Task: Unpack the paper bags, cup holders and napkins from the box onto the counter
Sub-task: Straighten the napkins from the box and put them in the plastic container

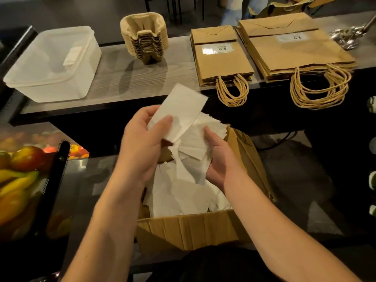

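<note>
My left hand (142,137) pinches a folded white paper napkin (181,110), long axis aimed up-right toward the grey wood-grain counter (126,78) ahead, while my right hand (219,157) grips loose napkins over the brown cardboard box (189,231).

Taking the stack of cup holders (144,38) as the landmark, the desk (130,78) has its widest bare stretch just in front of the stack, running to the near edge. To the left of the stack the plastic tub (54,62) blocks the way — only a narrow strip of bare wood lies between them. To the right, a gap opens before the small paper bags (220,58), whose handles overhang the desk edge; the large paper bags (295,47) lie just beyond them, almost touching. Below and nearer, the open box (205,228) stands brim-full of loose napkins (183,190).
</note>
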Tool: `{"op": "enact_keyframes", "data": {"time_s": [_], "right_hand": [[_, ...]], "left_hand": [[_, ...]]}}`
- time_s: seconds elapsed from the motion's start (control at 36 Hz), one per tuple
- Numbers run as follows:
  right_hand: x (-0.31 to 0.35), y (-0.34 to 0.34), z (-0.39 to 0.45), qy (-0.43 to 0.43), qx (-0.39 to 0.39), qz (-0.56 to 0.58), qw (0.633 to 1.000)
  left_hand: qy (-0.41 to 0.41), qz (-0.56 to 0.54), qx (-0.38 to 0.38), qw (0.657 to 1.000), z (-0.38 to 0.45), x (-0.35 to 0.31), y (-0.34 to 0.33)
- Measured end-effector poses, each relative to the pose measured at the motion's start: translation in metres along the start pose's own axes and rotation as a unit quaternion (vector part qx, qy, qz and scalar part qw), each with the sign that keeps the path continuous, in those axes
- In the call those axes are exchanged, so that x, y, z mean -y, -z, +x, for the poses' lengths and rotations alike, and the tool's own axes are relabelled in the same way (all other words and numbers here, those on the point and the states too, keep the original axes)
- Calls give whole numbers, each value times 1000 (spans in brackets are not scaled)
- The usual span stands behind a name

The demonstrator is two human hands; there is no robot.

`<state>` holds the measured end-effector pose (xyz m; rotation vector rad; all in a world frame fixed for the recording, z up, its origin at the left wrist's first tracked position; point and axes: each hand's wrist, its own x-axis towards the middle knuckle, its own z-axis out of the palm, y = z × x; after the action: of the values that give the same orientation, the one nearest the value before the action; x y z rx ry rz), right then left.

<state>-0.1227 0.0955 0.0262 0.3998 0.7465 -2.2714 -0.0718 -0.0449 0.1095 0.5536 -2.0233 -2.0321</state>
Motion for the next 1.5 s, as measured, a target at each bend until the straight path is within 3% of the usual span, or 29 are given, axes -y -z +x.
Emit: {"op": "enact_keyframes", "data": {"time_s": [0.08,0.19,0.25,0.31,0.44,0.56,0.64,0.72,0.78,0.89,1.0,1.08,1.14,1.22,1.33,1.5], "right_hand": [[-1,-5,-7,16,37,-4,999],[3,-7,-8,33,34,-55,997],[4,-5,-3,37,8,-68,997],[5,3,6,49,-4,-50,998],[2,14,21,53,-1,-14,998],[4,12,19,70,-23,-17,997],[2,14,18,31,-21,-11,999],[-2,15,18,4,-4,-19,1000],[-6,15,18,-7,9,-32,999],[-10,8,16,-17,28,-30,999],[-4,3,7,-2,71,-61,996],[0,0,6,0,73,-49,996],[-1,0,8,-2,65,-41,997],[-5,2,11,0,61,-54,997],[-7,2,11,35,52,-102,993],[-6,13,18,66,-11,-136,988]], "left_hand": [[-5,110,-24,994,8,10,-25],[-53,303,-36,951,11,34,-31],[-53,290,-72,953,7,40,-23],[-4,238,-73,968,-2,46,-12],[109,224,96,964,-21,69,2],[93,283,177,938,-30,54,21],[47,221,254,940,-38,24,42],[-1,98,224,970,-36,1,44],[-25,89,182,979,-26,-4,32],[-30,179,155,971,5,8,9],[-28,393,104,913,20,27,-1],[-67,446,60,890,24,37,-1],[-67,443,35,894,32,47,1],[-28,431,58,900,41,63,0],[-59,427,129,893,35,74,-7],[-51,332,141,931,29,71,-5]]}}
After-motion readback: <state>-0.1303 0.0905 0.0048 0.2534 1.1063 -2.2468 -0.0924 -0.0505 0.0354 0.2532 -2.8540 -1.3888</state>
